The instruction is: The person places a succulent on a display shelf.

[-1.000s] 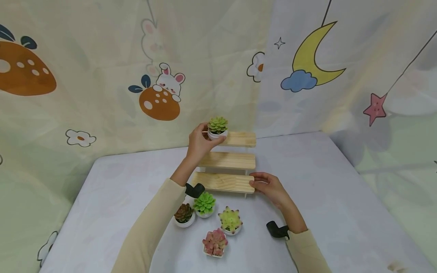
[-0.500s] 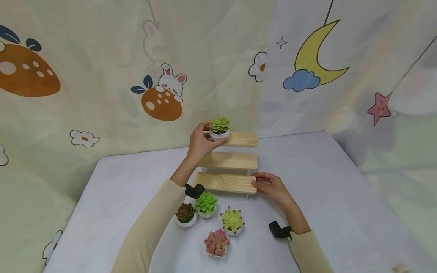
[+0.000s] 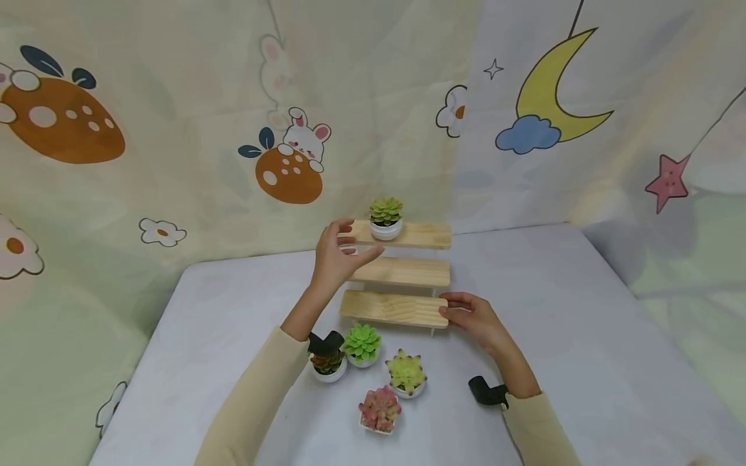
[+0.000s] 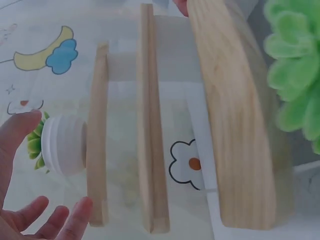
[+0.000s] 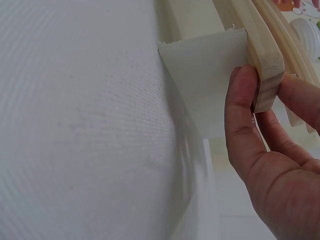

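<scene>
Left hand (image 3: 335, 252) fingers spread, empty beside the shelved succulent pot (image 3: 386, 220); right hand (image 3: 473, 315) seemingly pinches stand (image 3: 396, 308) end; next, a pot below.

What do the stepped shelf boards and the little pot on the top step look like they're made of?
Shelf boards: pale unfinished-looking wood, likely pine, with visible grain and matte surface. Little pot: smooth white, probably glazed ceramic or plastic; the look leaves it open.

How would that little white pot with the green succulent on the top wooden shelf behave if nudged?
The round-bottomed white pot with the green succulent would probably rock or tip. It sits near the front edge of the narrow top wooden shelf, so it might fall off. It looks small, likely light.
</scene>
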A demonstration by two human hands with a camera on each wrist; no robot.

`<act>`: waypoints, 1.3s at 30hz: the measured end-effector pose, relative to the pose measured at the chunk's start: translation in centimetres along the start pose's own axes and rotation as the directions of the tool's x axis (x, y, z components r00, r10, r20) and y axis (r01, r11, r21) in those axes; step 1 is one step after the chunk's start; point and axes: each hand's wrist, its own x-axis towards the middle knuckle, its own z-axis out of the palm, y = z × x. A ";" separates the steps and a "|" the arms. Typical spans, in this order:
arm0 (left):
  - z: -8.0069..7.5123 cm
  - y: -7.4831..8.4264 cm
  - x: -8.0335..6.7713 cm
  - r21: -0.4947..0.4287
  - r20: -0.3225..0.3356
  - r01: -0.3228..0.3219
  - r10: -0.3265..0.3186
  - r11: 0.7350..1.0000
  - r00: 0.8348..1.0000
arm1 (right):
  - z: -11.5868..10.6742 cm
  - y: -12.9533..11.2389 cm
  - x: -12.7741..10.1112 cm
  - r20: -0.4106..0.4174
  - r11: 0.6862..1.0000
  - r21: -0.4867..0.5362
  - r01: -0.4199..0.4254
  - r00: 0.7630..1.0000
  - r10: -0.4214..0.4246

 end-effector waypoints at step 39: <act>-1.3 -0.2 -14.1 -0.062 0.029 -0.191 0.193 0.980 0.981 | 0.0 0.3 0.4 0.013 1.000 0.028 -0.012 1.000 0.011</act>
